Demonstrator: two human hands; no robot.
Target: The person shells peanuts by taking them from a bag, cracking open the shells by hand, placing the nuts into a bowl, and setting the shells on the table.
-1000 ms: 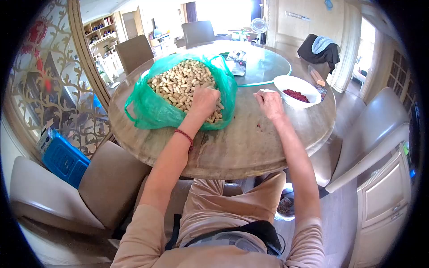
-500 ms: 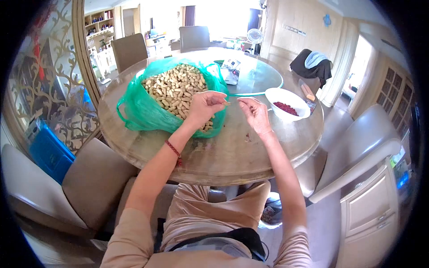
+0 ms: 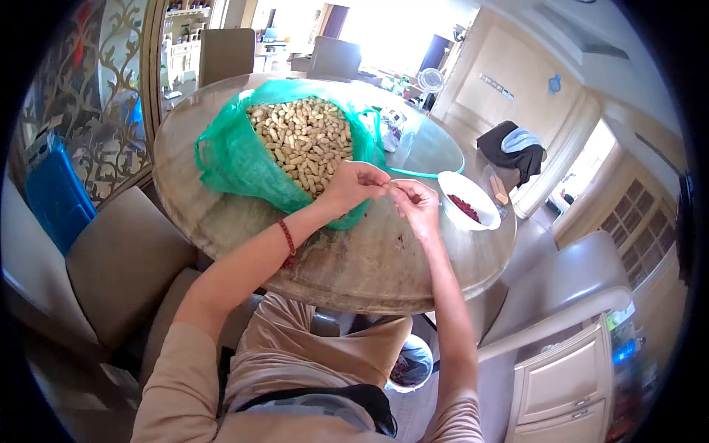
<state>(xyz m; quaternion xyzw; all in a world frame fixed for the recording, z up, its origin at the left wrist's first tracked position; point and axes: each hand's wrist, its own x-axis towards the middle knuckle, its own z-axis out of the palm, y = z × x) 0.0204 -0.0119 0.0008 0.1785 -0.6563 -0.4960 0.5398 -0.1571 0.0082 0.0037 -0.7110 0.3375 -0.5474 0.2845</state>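
Observation:
Fingertips of my left hand (image 3: 356,186) and my right hand (image 3: 418,205) meet over the table, just right of the green bag. Both hands are pinched round something small between them, probably a peanut, mostly hidden by the fingers. The open green plastic bag (image 3: 240,159) is full of unshelled peanuts (image 3: 303,140), and my left forearm reaches across its front edge. Right of my right hand stands a white bowl (image 3: 484,198) with red kernels (image 3: 464,208) in it. A few reddish bits lie on the tabletop below my hands.
The round table (image 3: 354,277) has a glass turntable (image 3: 432,151) with a packet on it. A peach-coloured object (image 3: 499,190) lies beyond the bowl. Under the table edge stands a lined bin (image 3: 413,362). Chairs surround the table; a blue container (image 3: 59,199) is at the left.
My left hand has left the peanuts in the bag and moved right. My right hand has come in from beside the bowl to meet it. The view has tilted.

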